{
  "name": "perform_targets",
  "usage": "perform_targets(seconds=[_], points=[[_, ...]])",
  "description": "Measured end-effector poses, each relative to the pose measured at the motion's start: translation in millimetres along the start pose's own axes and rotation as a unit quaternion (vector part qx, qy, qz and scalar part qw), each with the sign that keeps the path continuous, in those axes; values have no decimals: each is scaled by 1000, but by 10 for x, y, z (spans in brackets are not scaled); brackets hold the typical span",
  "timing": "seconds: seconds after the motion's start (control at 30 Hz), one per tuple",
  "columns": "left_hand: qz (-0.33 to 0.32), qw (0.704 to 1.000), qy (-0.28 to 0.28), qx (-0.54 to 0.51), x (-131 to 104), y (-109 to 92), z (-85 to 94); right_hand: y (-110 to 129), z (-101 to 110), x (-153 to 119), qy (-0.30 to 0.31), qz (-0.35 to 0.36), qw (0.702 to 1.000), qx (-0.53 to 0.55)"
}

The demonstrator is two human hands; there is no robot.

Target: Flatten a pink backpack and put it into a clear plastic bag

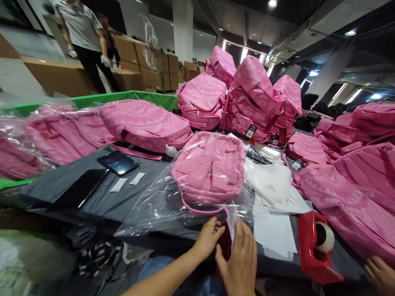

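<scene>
A pink backpack lies in a clear plastic bag at the table's front edge, its straps facing up. Just below its loop, my left hand has thumb and fingers pressed together at a dark red item. My right hand is on the other side of that item, with the thumb apart from the fingers, which lie against the bag's edge and a white strip. What the red item is cannot be made out.
Right of the bag are white sheets and a red tape dispenser. Pink backpacks are piled behind and right. A phone lies left. Another person's hand shows at lower right; a person stands far back.
</scene>
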State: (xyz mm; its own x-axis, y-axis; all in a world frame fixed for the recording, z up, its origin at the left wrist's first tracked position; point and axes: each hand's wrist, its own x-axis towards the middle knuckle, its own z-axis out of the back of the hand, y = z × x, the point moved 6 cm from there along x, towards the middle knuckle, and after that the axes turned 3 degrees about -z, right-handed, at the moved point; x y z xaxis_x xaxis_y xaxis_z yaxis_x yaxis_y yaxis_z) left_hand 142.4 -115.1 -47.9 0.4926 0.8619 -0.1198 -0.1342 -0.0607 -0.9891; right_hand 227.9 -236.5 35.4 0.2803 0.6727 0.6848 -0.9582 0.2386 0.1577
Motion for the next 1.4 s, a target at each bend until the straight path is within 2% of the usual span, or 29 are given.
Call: perform_targets(seconds=[0.1,0.2,0.27,0.33,0.37,0.43,0.5,0.53,0.6,0.67,0.7,0.77,0.87,0.93,1.03,1.1,1.17,1.27,1.4], points=[[1,999,31,-12,95,-25,-176,-182,43,49,11,-9,999,-30],[-23,991,127,-44,-47,-100,-293,-357,82,-131,56,19,998,-17],[-102,982,161,-11,-161,-159,-283,-375,97,-316,52,42,997,-35],[-252,953,121,121,-234,-218,-180,-327,70,-490,32,59,996,-59],[-335,914,80,212,-262,-245,-120,-291,31,-563,30,66,995,-63],[-474,796,-3,376,-296,-287,-36,-216,-72,-686,44,79,994,-58],[-575,677,-24,458,-287,-341,-29,-158,-156,-797,67,86,993,-41],[-621,628,-1,468,-280,-380,-55,-143,-172,-852,76,84,993,-33],[-700,547,86,450,-283,-472,-129,-130,-166,-958,105,87,991,-11],[-745,491,178,415,-289,-555,-194,-141,-116,-1016,151,105,982,40],[-752,477,212,403,-280,-587,-218,-169,-70,-1000,164,108,977,77],[-755,469,250,384,-254,-626,-248,-319,27,-846,149,66,978,130],[-771,469,249,352,-239,-635,-260,-640,21,-478,75,-64,992,83],[-781,465,234,345,-231,-621,-283,-745,-131,-293,56,-110,991,49],[-779,452,218,375,-194,-593,-368,-791,-438,-205,72,-170,979,86],[-779,449,206,387,-175,-605,-410,-822,-583,-257,110,-235,956,139],[-784,450,192,381,-182,-649,-415,-849,-621,-341,144,-300,918,217],[-794,443,200,364,-249,-737,-371,-876,-506,-431,166,-363,854,333],[-805,442,219,331,-361,-871,-264,-893,-348,-522,200,-403,794,409]])
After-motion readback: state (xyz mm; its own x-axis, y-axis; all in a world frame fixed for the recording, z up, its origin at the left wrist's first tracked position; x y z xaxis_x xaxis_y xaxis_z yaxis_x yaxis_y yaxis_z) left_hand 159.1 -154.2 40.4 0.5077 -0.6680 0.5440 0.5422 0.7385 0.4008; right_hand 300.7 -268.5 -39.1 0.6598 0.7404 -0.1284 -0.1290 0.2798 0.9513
